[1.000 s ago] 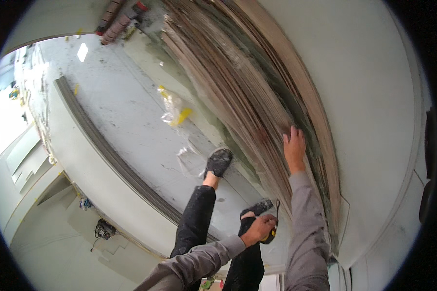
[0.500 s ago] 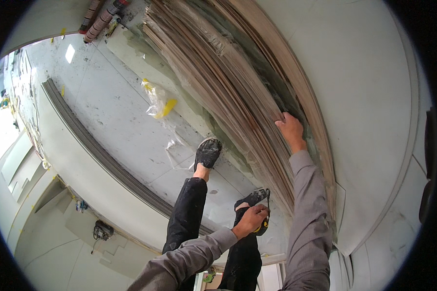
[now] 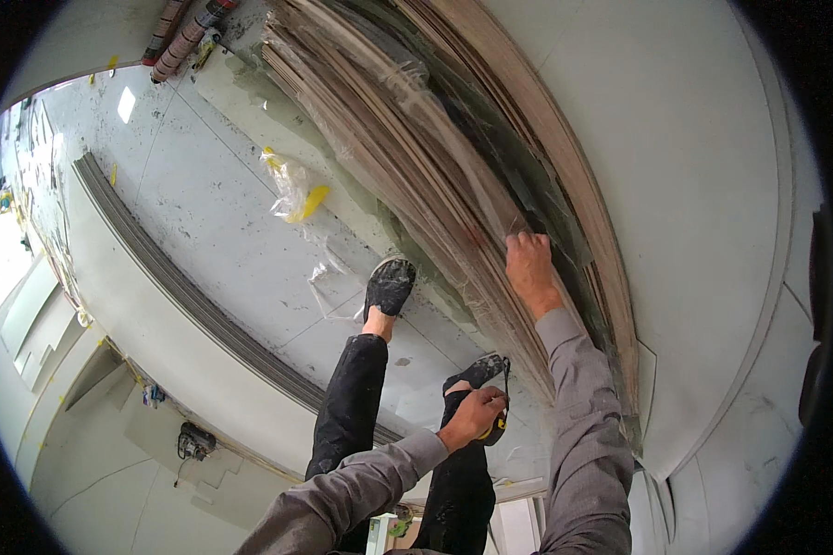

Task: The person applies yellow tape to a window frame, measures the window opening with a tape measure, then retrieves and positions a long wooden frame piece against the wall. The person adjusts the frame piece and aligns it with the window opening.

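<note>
A long bundle of thin brown wood-look panels (image 3: 393, 171), wrapped in clear plastic, leans to the right of my feet. My right hand (image 3: 531, 276) is closed on the bundle's upper right edge, fingers curled over the plastic film and panel edges; the fingertips are partly hidden. Lower down, my left hand (image 3: 472, 418) is wrapped round a black and yellow tape measure (image 3: 497, 429) with a dark wrist strap, held above my right shoe. Beyond a dark gap, another stack of brown panels (image 3: 590, 208) rests against the white wall.
A crumpled clear bag with yellow parts (image 3: 293, 190) lies on the dusty tiled floor. Grey strips (image 3: 204, 296) run along a pale board at left. Patterned rolls (image 3: 190, 42) stand far left. A dark power tool (image 3: 195, 442) sits lower left.
My right hand has moved left and slightly down, drawing the wrapped bundle's upper edge leftward. The gap to the stack behind has widened. My left hand still holds the tape measure.
</note>
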Available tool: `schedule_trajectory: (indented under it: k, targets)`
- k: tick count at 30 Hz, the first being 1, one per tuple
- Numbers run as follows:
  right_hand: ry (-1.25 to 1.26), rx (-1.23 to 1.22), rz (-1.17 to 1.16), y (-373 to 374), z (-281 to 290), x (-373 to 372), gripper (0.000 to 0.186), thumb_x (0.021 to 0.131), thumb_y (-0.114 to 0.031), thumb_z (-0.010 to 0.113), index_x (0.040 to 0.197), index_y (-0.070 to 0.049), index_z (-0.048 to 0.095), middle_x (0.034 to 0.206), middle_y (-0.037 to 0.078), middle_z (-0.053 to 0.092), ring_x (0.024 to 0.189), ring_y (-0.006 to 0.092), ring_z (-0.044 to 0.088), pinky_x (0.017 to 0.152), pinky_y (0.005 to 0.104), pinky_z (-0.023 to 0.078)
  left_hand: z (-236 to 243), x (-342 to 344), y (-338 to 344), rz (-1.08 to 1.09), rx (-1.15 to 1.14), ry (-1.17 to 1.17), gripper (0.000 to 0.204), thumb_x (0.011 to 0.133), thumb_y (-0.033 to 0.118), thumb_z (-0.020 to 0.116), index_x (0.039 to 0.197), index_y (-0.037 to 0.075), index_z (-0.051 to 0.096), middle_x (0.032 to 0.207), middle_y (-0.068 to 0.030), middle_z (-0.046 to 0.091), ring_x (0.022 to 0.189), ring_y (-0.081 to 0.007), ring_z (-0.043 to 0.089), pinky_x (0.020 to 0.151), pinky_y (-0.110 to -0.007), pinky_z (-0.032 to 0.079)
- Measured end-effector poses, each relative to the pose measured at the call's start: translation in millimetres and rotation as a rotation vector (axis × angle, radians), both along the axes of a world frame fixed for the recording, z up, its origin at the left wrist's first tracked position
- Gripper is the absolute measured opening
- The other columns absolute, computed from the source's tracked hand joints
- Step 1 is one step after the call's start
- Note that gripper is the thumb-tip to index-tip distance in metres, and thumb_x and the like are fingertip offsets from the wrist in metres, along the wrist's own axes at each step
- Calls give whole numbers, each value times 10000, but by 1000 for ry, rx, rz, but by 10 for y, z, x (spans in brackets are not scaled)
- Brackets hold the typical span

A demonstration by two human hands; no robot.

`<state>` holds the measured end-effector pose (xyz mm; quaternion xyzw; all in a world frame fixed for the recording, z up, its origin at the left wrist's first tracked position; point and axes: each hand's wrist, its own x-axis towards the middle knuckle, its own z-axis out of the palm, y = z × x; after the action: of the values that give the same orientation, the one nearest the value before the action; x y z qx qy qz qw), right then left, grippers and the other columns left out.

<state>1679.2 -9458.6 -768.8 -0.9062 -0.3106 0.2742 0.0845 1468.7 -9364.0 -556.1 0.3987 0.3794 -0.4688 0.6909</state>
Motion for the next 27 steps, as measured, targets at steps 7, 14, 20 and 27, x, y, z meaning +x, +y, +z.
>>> schedule_trajectory:
  k: [7,14,20,27]
  targets:
    - [82,284,10,99,497,-546,91,951,-69,648,1012,-17,691,940,170,668,969,364,674,1085,504,460,-23,-4,-51,50,22,40,312,1033,230,578,1123,-36,716,952,-123,754,882,-238,720,825,-345,553]
    - [245,58,-225,266,50,-939,365,970,-253,740,1230,-28,617,1184,203,657,1109,403,662,915,505,575,-29,-17,-36,10,17,91,330,1035,245,592,1152,-39,713,973,-124,751,902,-234,713,839,-353,550]
    - [318,-12,-219,316,29,-1119,420,960,-288,734,1244,-3,614,1155,241,710,1048,445,692,867,532,589,-63,-91,-104,11,14,86,346,1037,262,604,1180,-32,716,1021,-152,755,937,-259,713,864,-364,554]
    - [328,33,-110,217,268,-1127,332,994,-258,692,1179,13,643,1023,243,741,901,410,737,753,505,610,-103,-102,-120,-25,48,22,338,1050,243,568,1148,-48,709,1022,-160,736,941,-258,686,866,-360,540]
